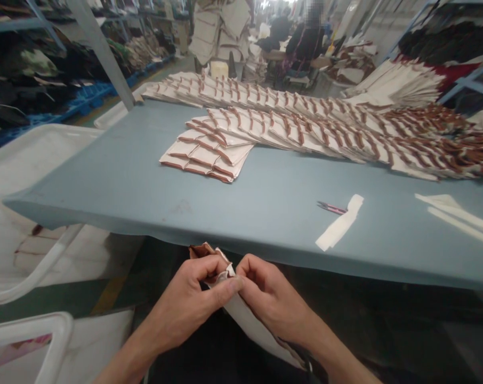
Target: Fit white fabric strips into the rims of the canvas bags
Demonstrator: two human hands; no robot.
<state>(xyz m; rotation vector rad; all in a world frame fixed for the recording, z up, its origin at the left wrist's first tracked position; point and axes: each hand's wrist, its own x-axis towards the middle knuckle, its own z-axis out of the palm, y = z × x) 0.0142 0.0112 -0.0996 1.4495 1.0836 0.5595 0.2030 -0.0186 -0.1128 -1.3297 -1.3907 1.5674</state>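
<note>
A cream fabric piece with brown trim (pixel 249 320) hangs from both hands in front of the table's near edge. My left hand (pixel 189 293) is closed on its upper end, thumb and fingers pinching the folded cloth. Close beside it, my right hand (pixel 267 290) is also closed, its fingertips pinching the same edge; the exact grip is partly hidden by the fingers. The brown-trimmed corner sticks up above my left fingers. On the blue-grey table (pixel 137 197) beyond lies a small stack of similar cream pieces with brown edges (pixel 209 152).
Long overlapping rows of cream and brown pieces (pixel 297 120) cover the table's far side. Thread snips (pixel 331 208) touch a cream strip (pixel 339 226); more strips (pixel 461 210) lie at right. White bins (pixel 57 256) stand at left. A seated person (pixel 305 48) is in the background.
</note>
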